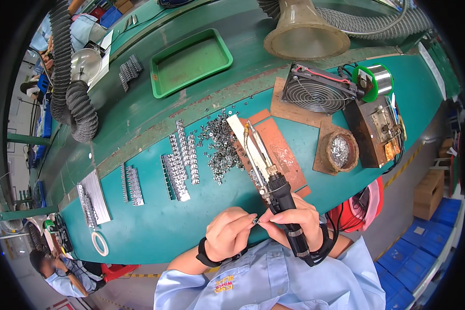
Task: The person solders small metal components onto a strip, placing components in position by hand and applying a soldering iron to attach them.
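Note:
My right hand grips the black handle of a soldering iron, whose long metal tip points away from me over a brown board. My left hand pinches a tiny metal part between its fingertips, and the right hand's thumb and forefinger touch the same part. Both hands are close to my chest, above the near edge of the green bench. A black band circles each wrist.
A heap of small metal parts and rows of metal strips lie ahead. A fan, solder spool, soldering station, tip-cleaner bowl, green tray and fume hood stand farther off. Another person sits at lower left.

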`<action>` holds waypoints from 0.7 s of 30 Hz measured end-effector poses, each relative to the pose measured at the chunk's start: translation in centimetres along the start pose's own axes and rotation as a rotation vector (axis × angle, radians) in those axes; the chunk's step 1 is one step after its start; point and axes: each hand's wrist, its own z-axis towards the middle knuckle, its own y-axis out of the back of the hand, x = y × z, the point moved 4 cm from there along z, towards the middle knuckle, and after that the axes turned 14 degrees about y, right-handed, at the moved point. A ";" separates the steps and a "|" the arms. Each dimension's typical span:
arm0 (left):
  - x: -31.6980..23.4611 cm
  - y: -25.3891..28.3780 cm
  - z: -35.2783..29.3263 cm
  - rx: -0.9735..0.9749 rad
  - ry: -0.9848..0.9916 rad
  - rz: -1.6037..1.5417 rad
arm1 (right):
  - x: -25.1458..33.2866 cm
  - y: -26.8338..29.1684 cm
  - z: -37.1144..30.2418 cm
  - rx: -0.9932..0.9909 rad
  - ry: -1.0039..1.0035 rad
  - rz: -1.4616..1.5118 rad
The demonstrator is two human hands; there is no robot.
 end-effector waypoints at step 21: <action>7.5 -3.2 0.5 0.349 1.049 -0.791 | 0.4 7.3 -5.7 0.098 -0.232 -0.196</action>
